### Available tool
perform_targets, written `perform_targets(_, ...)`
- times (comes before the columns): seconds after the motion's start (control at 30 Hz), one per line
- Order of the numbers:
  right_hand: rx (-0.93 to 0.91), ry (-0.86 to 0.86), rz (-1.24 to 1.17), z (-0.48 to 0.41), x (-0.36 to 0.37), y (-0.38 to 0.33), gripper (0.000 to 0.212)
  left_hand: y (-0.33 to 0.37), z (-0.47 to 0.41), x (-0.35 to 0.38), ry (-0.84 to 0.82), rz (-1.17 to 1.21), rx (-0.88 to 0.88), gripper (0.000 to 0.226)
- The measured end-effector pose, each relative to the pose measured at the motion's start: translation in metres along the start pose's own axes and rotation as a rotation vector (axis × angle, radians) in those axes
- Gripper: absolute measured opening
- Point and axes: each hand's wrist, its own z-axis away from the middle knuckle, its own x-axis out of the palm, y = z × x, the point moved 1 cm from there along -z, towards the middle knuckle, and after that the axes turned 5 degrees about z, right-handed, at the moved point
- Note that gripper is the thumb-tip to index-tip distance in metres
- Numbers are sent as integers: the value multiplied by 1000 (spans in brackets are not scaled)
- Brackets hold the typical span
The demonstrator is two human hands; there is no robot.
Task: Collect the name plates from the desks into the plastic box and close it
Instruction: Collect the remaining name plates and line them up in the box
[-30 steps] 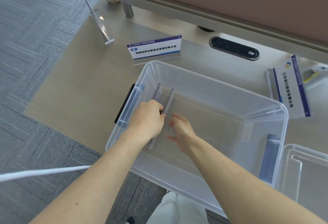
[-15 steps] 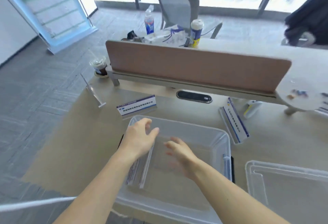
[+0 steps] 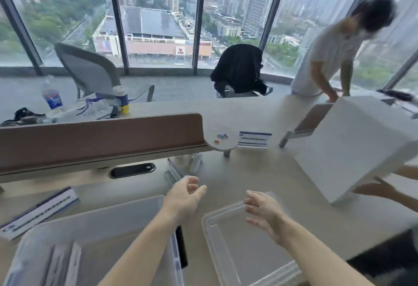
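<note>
The clear plastic box (image 3: 108, 213) stands at the lower left with two name plates (image 3: 63, 260) leaning inside it. Its clear lid (image 3: 228, 217) lies flat on the desk to the right. My left hand (image 3: 184, 197) hovers open above the box's right rim, holding nothing. Over the lid's far edge my right hand (image 3: 262, 208) is open and empty too. One name plate (image 3: 38, 214) lies left of the box, another (image 3: 175, 171) stands just beyond my left hand, and a third (image 3: 254, 139) stands further back near the round shelf.
A brown divider panel (image 3: 99, 138) runs across the desk, with a black cable port (image 3: 132, 169) below it. A person in white leans over the far desk at the right. Another person's hands hold a large white box (image 3: 357, 141) at the right. Bottles and clutter sit behind the divider.
Both hands have left the box, where they set plates upright, and now hover empty above it and the lid. My view has swung up and to the right.
</note>
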Motion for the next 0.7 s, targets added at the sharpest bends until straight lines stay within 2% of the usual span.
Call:
perform_targets(0.17, 15, 90, -91, -24, -108, 6, 12, 29, -31, 80, -73, 15, -31, 27)
perform_targets(0.37, 33, 100, -79, -75, -201, -1, 12, 53, -68, 171, -21, 77, -85, 22)
perform_targets(0.53, 74, 116, -50, -126, -237, -7, 17, 46, -90, 213, -25, 72, -127, 30)
perform_targets(0.7, 99, 122, -81, -184, -240, -7, 15, 39, -154, 223, 16, 39, -178, 29)
